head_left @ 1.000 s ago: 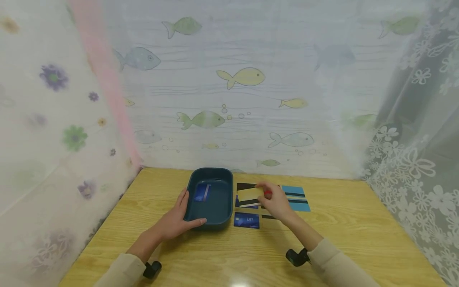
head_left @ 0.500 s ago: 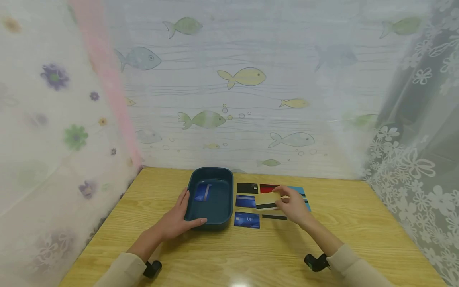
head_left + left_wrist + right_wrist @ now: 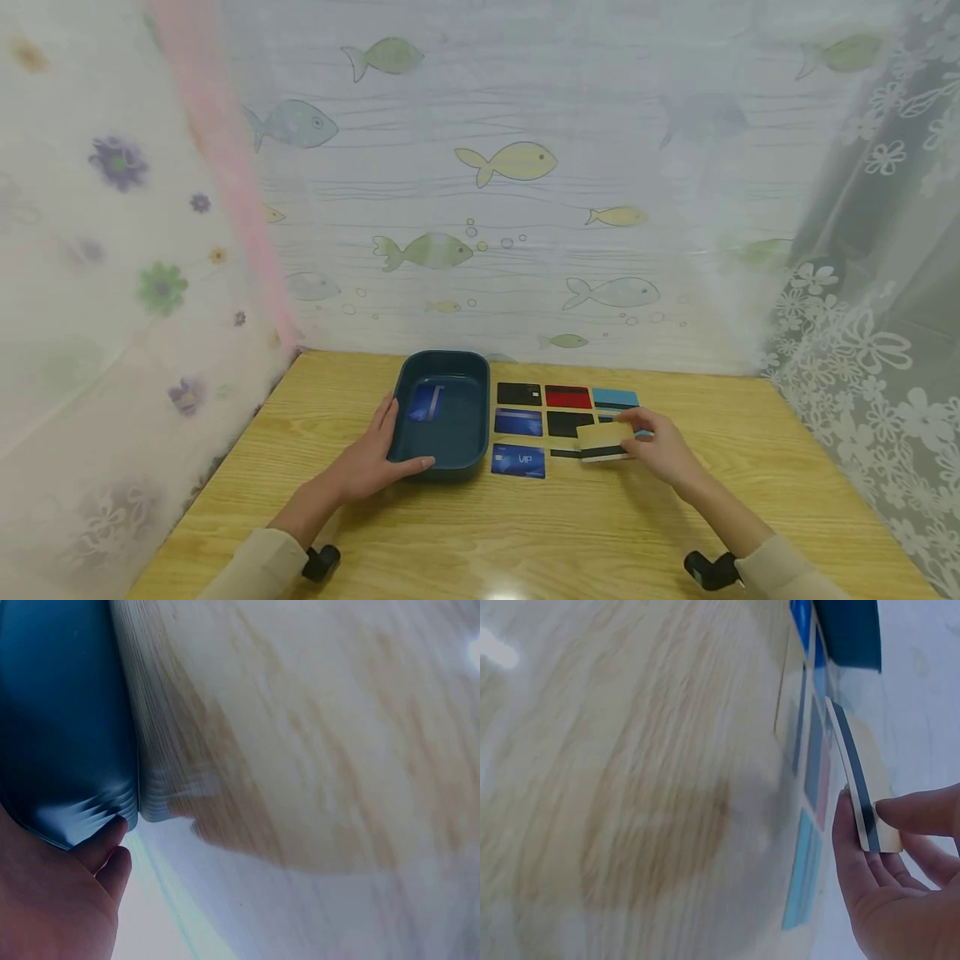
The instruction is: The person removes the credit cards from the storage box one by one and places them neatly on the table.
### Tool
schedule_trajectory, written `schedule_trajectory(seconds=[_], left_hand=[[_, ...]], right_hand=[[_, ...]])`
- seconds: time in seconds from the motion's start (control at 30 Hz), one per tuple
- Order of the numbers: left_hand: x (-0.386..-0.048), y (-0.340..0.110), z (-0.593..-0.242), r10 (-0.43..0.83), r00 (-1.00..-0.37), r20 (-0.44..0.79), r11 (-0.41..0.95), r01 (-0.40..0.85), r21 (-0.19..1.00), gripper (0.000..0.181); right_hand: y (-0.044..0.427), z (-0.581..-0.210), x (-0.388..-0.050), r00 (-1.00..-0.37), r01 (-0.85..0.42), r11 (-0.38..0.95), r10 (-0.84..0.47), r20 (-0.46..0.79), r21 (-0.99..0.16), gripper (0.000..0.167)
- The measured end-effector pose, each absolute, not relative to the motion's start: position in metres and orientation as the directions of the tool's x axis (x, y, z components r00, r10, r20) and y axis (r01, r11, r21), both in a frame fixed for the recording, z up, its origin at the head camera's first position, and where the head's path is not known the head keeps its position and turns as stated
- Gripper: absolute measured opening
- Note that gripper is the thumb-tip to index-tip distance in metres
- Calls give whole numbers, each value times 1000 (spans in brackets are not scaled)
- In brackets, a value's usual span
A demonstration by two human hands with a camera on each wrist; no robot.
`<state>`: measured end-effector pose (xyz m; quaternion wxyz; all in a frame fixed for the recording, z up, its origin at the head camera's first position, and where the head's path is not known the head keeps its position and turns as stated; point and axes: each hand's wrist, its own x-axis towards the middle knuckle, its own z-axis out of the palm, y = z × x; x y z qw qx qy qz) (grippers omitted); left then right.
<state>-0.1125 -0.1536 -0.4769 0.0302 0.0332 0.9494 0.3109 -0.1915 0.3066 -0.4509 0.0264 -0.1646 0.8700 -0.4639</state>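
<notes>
My right hand (image 3: 660,450) pinches a gold card (image 3: 603,437) with a dark stripe, held tilted above the right part of a group of cards. It overlaps a pale card whose dark stripe (image 3: 564,454) shows on the table. A light blue card (image 3: 615,398) lies just behind the hand, and another is mostly hidden by it. My left hand (image 3: 371,454) rests against a dark blue box (image 3: 480,417), straight fingers along its left wall and thumb on the front rim. Inside the box lies a blue card (image 3: 426,402).
Right of the box, a black card (image 3: 518,394), a blue card (image 3: 518,422) and a blue VIP card (image 3: 518,461) form a column. Beside them lie a red card (image 3: 567,397) and another black card (image 3: 566,423). A fish-patterned curtain (image 3: 495,250) hangs behind the wooden table (image 3: 450,533).
The right hand has carried the gold card rightward and slightly nearer, uncovering the red and black cards. The left hand and the box stay in place.
</notes>
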Motion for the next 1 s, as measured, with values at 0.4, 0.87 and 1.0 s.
schedule_trajectory(seconds=[0.4, 0.87, 1.0], left_hand=[[-111, -152, -473, 88, -996, -30, 802, 53, 595, 127], [-110, -152, -472, 78, -996, -36, 804, 41, 594, 127], [-111, -151, -473, 82, -996, -31, 799, 47, 599, 127]], right_hand=[[342, -461, -183, -958, -174, 510, -284, 26, -842, 42], [343, -468, -181, -963, -240, 712, -260, 70, -660, 41], [340, -466, -181, -965, -239, 735, -254, 70, -635, 41]])
